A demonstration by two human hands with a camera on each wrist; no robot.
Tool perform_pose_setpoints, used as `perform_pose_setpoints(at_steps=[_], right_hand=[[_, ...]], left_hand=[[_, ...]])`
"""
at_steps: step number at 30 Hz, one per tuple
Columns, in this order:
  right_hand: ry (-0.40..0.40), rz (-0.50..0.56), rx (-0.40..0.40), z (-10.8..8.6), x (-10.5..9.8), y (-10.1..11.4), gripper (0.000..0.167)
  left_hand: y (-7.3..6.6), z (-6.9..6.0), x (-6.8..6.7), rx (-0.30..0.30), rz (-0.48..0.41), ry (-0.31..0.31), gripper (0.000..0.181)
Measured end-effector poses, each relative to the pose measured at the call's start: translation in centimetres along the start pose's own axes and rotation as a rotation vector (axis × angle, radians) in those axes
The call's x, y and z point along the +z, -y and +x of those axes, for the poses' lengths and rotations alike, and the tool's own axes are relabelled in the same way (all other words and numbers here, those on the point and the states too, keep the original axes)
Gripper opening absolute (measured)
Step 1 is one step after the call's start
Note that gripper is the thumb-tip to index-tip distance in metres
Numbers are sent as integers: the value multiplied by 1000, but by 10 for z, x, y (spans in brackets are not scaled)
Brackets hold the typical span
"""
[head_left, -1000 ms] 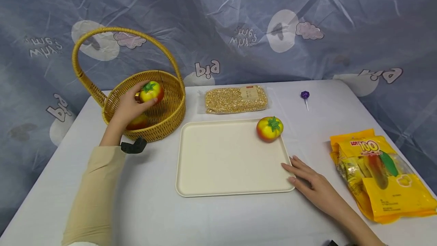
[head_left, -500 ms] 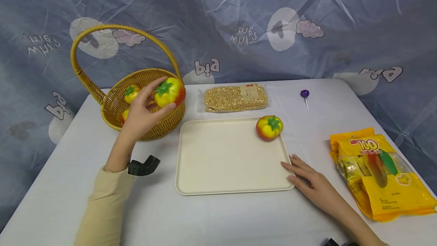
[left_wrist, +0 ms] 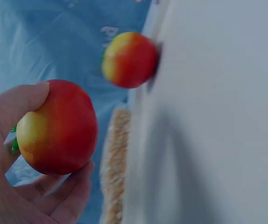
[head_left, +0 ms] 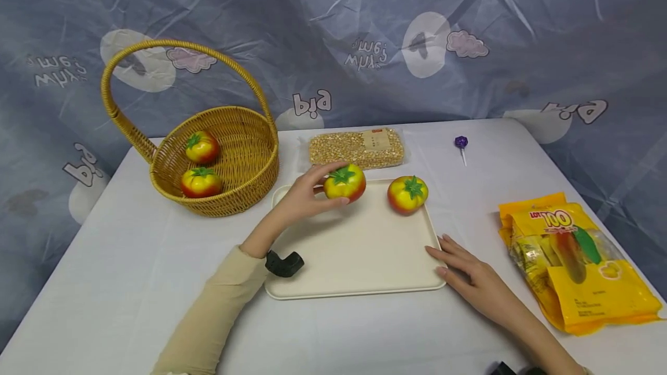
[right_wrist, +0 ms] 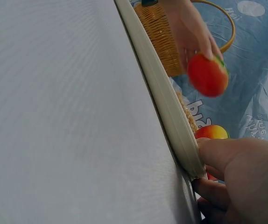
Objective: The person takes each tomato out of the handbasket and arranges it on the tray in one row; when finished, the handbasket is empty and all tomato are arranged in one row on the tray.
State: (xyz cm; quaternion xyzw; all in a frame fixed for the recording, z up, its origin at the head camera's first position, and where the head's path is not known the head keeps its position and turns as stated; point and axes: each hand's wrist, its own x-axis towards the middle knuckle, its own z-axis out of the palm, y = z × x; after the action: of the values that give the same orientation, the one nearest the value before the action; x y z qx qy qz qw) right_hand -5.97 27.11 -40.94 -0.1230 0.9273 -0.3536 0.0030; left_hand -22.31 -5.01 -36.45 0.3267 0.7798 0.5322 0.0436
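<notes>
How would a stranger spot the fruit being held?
Find the cream tray on the white table. Above it, the left grip holds a red and yellow fruit. Lookalikes sit in the basket and at the tray's corner; only this one is held up.

The left hand (head_left: 299,201) covers one side of the held fruit (head_left: 350,184); the black mount (head_left: 284,264) at its wrist hides part of the tray (head_left: 359,253). The left sleeve (head_left: 219,311) runs off the head view's lower edge. From where I stand, the yellow bag's (head_left: 575,274) small print (head_left: 591,305) and the grain packet's (head_left: 344,152) label (head_left: 377,140) are unreadable. In the right wrist view, the held fruit is blurred; the right hand (right_wrist: 248,177) obscures much of the second fruit (right_wrist: 213,132).
</notes>
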Motion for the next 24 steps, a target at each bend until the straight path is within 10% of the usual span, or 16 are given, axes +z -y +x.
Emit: perform_pose_setpoints(at_steps=[8, 24], right_hand=[[-3, -11, -9, 0, 1, 0, 38], [14, 2, 15, 0, -1, 0, 39]], left_hand=[[16, 19, 25, 30, 88, 110, 66], [18, 30, 41, 35, 253, 125, 73]])
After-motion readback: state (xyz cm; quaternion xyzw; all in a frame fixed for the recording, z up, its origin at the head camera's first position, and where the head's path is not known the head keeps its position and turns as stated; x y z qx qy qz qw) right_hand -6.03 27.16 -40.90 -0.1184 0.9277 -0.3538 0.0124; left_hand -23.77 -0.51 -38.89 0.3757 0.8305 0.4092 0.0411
